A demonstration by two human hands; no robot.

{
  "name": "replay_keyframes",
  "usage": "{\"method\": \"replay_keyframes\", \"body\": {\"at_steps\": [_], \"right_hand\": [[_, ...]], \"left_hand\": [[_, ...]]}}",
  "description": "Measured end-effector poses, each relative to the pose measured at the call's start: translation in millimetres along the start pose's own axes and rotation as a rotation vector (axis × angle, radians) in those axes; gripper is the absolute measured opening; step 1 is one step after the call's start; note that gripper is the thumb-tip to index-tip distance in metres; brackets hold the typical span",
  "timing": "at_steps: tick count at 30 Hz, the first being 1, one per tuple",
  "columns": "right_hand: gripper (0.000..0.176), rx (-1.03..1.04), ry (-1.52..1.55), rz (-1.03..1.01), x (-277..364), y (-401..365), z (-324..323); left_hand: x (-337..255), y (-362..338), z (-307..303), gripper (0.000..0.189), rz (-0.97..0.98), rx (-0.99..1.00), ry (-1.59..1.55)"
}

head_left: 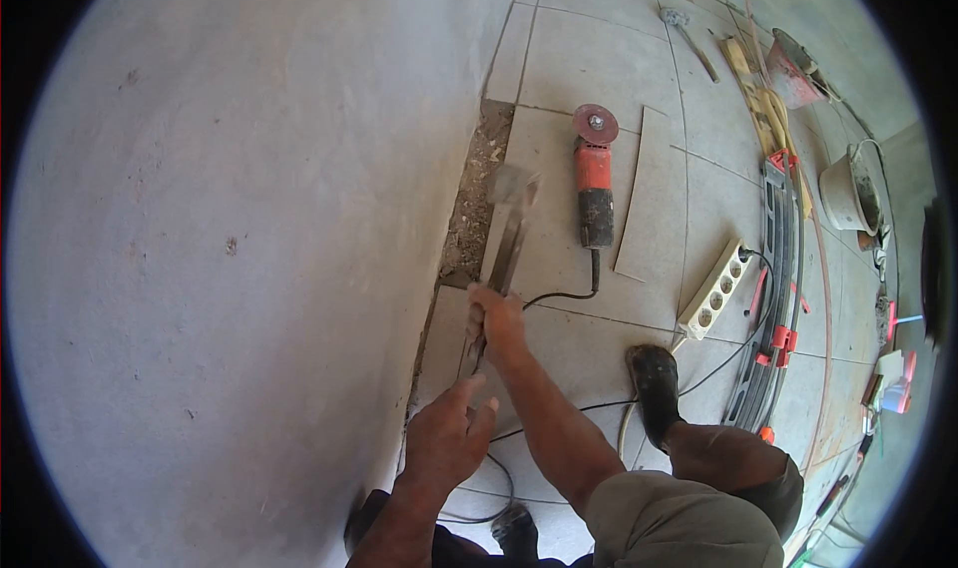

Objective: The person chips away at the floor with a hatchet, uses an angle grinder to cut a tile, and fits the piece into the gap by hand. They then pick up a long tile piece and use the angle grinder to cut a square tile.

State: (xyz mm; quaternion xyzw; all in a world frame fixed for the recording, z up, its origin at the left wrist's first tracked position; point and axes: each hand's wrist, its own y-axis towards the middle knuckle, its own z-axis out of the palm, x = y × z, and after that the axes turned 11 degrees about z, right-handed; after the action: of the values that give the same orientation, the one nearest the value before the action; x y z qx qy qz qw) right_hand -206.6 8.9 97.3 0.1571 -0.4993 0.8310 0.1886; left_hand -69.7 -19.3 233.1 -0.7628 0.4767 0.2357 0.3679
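Observation:
My right hand [496, 320] is wrapped around the wooden handle of a hammer [511, 237]. Its greyish head is smeared by motion and overlaps the rubble-filled gap [467, 224] between the wall and the floor tiles. Just below, my left hand [454, 433] has its fingers loosely apart, with the fingertips near the handle's lower end. To the right of the hammer, a red and black angle grinder [595, 174] lies on the tiles with its disc pointing away from me.
A plastered wall [230, 269] fills the left side. A tile strip [642, 194], a power strip [717, 290], a long tile cutter [773, 288] and cables lie to the right. Farther off are a mallet [689, 41] and buckets [848, 191]. My boot [655, 393] stands near the power strip.

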Motion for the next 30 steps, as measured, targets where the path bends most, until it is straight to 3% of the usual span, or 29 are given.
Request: {"method": "replay_keyframes", "body": {"at_steps": [3, 4, 5, 6, 8, 10, 13, 17, 19, 23, 25, 27, 29, 30], "right_hand": [[0.018, 0.030, 0.136, -0.179, 51.8, -9.3, 12.6], [0.018, 0.073, 0.215, -0.325, 61.7, -8.3, 15.3], [0.017, 0.117, 0.296, -0.470, 64.8, -7.9, 17.4], [0.018, 0.106, 0.302, -0.490, 56.0, -2.5, 16.4], [0.019, -0.014, 0.131, -0.233, -0.2, 20.4, 9.8], [0.019, 0.069, 0.130, 0.330, -48.5, 33.4, 1.7], [0.024, 0.088, 0.038, 0.306, -28.9, 2.7, -14.4], [0.020, -0.035, -0.002, 0.124, -10.8, -24.7, 1.7], [0.022, -0.023, 0.089, -0.212, 12.2, -24.4, 9.9], [0.018, 0.027, 0.195, -0.406, 1.4, 10.3, 14.5], [0.021, 0.114, 0.036, 0.255, -28.7, 21.4, 6.4], [0.021, 0.093, 0.015, 0.264, -16.2, 6.3, -10.9], [0.022, 0.044, 0.009, 0.298, -19.3, -16.9, -29.8], [0.021, 0.019, -0.101, 0.200, -16.1, -23.6, -33.5]], "left_hand": [[-0.3, 0.4, 0.2, 0.036, 0.022, -0.045, 0.005], [-1.8, 0.9, -0.2, 0.036, 0.037, -0.057, -0.003], [-3.3, 0.7, -1.2, 0.036, 0.049, -0.070, -0.009], [-5.0, 1.4, -2.9, 0.036, 0.047, -0.072, -0.005], [-10.7, 4.1, -3.8, 0.036, 0.034, -0.043, -0.032], [-5.3, 5.8, 5.2, 0.035, 0.092, -0.082, -0.031], [-3.8, -2.4, 3.7, 0.034, 0.094, -0.075, -0.011], [-7.3, -2.9, -3.7, 0.034, 0.068, -0.091, -0.034], [-4.0, -8.4, -4.1, 0.034, 0.080, -0.110, -0.018], [-11.4, -9.6, -7.3, 0.034, 0.088, -0.128, -0.036], [-13.0, -8.8, -0.9, 0.033, 0.159, -0.155, -0.046], [-17.7, -4.7, -3.4, 0.032, 0.234, -0.197, -0.041], [-26.4, -7.9, -5.9, 0.031, 0.137, -0.119, -0.067], [-28.6, -8.1, -5.2, 0.031, 0.151, -0.125, -0.072]]}}
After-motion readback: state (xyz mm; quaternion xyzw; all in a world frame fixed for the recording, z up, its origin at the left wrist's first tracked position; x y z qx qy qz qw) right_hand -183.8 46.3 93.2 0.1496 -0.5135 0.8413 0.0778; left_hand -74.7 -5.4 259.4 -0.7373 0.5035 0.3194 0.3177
